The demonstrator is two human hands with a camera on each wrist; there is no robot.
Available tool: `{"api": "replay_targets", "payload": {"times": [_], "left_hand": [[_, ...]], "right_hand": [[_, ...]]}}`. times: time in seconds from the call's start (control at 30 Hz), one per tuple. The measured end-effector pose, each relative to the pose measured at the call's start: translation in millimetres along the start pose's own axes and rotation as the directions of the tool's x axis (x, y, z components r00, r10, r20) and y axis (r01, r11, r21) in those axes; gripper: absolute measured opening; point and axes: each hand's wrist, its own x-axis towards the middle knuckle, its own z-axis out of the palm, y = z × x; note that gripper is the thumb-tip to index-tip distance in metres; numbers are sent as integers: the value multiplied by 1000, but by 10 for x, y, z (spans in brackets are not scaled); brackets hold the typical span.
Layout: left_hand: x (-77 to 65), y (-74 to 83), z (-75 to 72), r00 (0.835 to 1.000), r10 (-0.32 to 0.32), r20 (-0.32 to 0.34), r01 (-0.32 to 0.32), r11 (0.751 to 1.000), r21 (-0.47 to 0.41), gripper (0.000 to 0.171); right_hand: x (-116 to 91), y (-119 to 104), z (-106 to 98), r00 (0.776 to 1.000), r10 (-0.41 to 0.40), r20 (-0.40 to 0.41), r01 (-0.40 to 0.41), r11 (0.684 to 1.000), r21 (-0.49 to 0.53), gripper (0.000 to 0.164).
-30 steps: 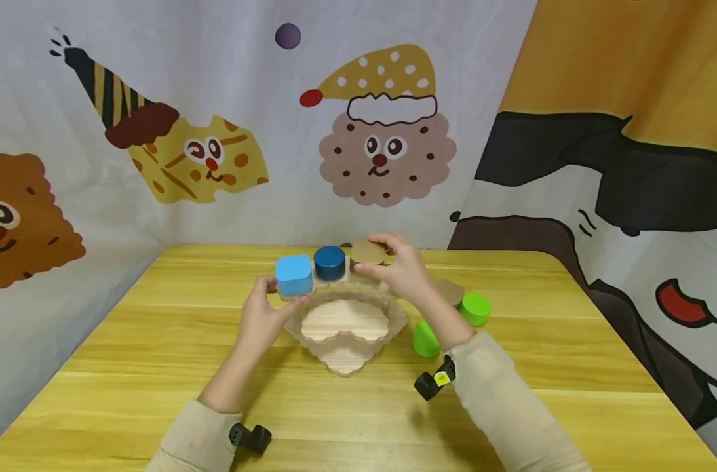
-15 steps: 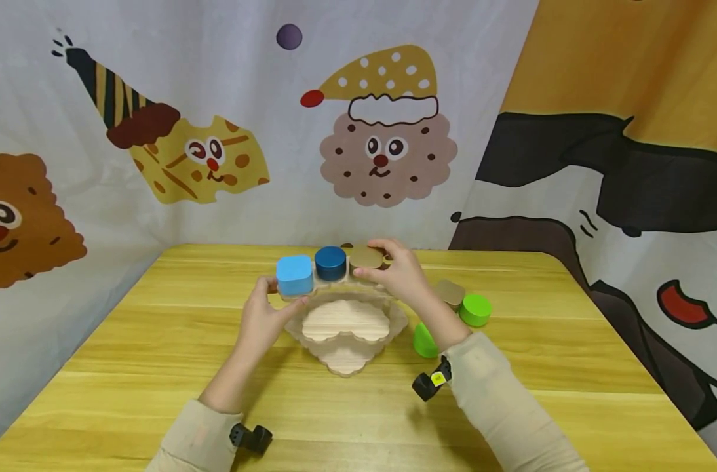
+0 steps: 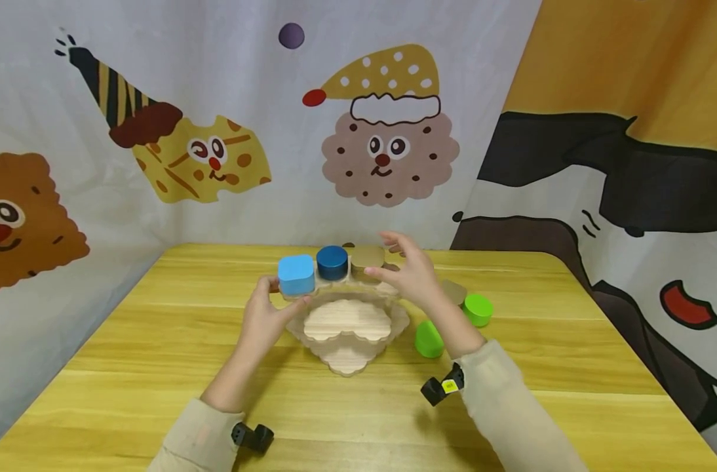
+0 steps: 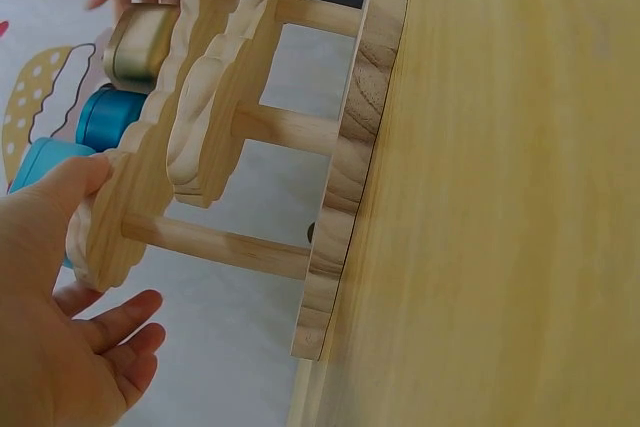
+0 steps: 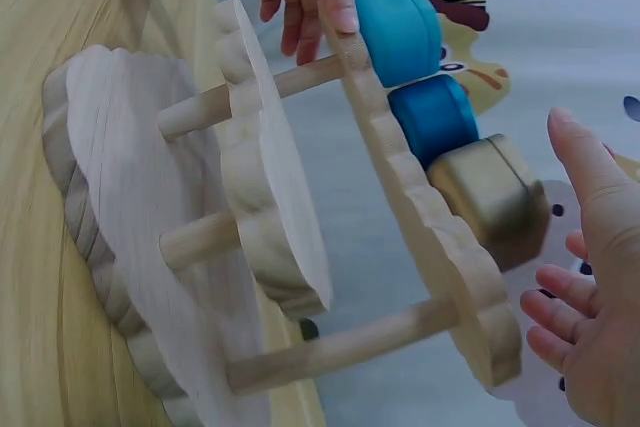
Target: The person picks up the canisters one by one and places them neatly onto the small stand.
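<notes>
A wooden tiered stand (image 3: 347,321) with scalloped shelves on round posts stands on the table. Along its top shelf (image 5: 400,187) sit a light blue square tin (image 3: 296,274), a dark blue round tin (image 3: 332,262) and a gold rounded-square tin (image 5: 490,197). My left hand (image 3: 265,316) grips the left end of that shelf beside the light blue tin, thumb on its near side; its other fingers are loosely spread in the left wrist view. My right hand (image 3: 416,275) is at the right of the gold tin, fingers spread, with a gap between palm and tin in the right wrist view.
Right of the stand, two green round tins (image 3: 478,309) and another gold tin (image 3: 455,292), partly hidden by the right forearm, lie on the wooden table (image 3: 347,419). A printed cartoon curtain (image 3: 264,223) hangs behind the table's far edge.
My right hand has let go of the gold tin and drawn back to the right, its fingers opening. The gold tin stays on the top shelf. The left hand keeps its hold.
</notes>
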Motion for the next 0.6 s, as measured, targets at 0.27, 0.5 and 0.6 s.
{"api": "replay_targets", "payload": {"times": [0.27,0.5,0.6], "left_hand": [[6,18,5,1000,4,-2,-4,1000,-3,66],[-1,21,-1,1000,-5,1,5,1000,6,67],[-4,21,0,1000,-8,2,8,1000,6,67]], "right_hand": [[-230,69,-203,998,-47,-42,48,999,11,64],[-428,166,-284,999,-34,-43,34,999,-6,68],[-517,256,-298,998,-46,-47,46,999,-5,68]]}}
